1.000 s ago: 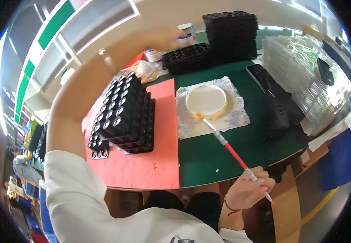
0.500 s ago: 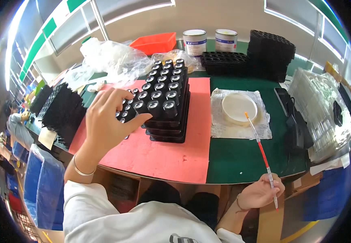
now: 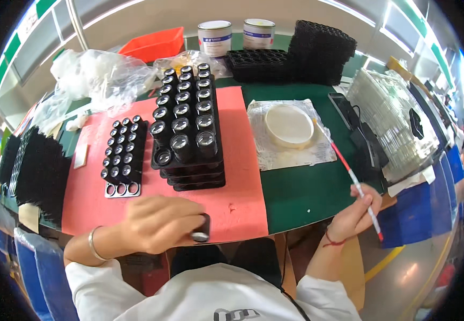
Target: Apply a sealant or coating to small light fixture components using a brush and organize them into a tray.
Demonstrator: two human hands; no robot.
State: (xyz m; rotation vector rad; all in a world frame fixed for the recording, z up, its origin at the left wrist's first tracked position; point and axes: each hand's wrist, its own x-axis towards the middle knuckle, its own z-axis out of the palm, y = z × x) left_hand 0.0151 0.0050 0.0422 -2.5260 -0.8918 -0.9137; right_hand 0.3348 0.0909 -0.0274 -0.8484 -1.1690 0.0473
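Observation:
My left hand point(image 3: 162, 222) is closed on a short black cylinder with a shiny glass end, a lens barrel point(image 3: 201, 230), above the near edge of the pink sheet. In the stacked black trays point(image 3: 197, 179) stand rows of like barrels point(image 3: 180, 144); the near-left pocket point(image 3: 163, 157) holds no upright barrel. My right hand point(image 3: 352, 214) grips a thin red-and-white stick point(image 3: 344, 160), its orange tip close to the rim of a round white dish point(image 3: 290, 125). A smaller tray point(image 3: 123, 189) of short lens pieces lies left of the stack.
The pink sheet point(image 3: 242, 208) covers part of the green table point(image 3: 296, 198). Two cans point(image 3: 215, 40), a red bin point(image 3: 154, 45), plastic bags point(image 3: 103, 77) and black trays point(image 3: 320, 53) stand at the back. Clear trays point(image 3: 395, 117) and a phone point(image 3: 344, 109) lie right, more black trays point(image 3: 39, 176) left.
My left hand has lifted a lens barrel from the stack's near-left pocket and brought it towards me. My right hand has risen slightly with the stick. The view has shifted right.

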